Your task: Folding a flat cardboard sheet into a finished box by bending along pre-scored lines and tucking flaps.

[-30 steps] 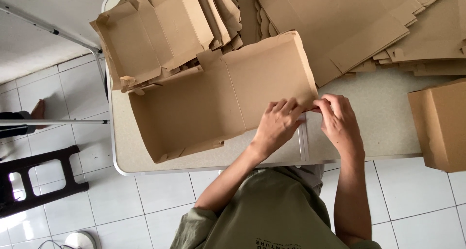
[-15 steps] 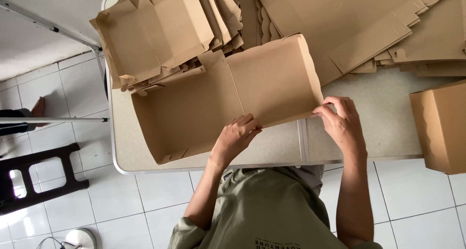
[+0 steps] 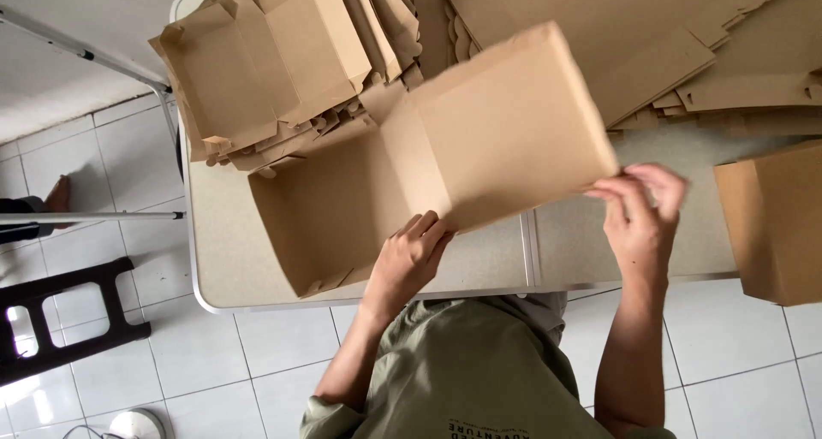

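A half-formed brown cardboard box (image 3: 428, 182) lies at the middle of the beige folding table (image 3: 223, 259), its open tray part toward 8 o'clock and its broad lid panel raised and tilted toward 2 o'clock. The left hand (image 3: 409, 259), fingers bent, presses on the box's near edge where tray and lid meet. The right hand (image 3: 638, 212) pinches the lid panel's corner at 3 o'clock, though motion blur hides the exact grip. By the look of it, the folding step is in hand: the lid is being swung on its crease, which calls for a steady hold at the hinge.

At 11 o'clock sits a pile of part-folded box blanks (image 3: 265, 71). Flat cardboard sheets (image 3: 685, 37) spread across 1 o'clock. A finished plain brown box (image 3: 771, 225) stands at the table's 3 o'clock edge. A black stool (image 3: 60, 319) stands on the white floor tiles at 8 o'clock.
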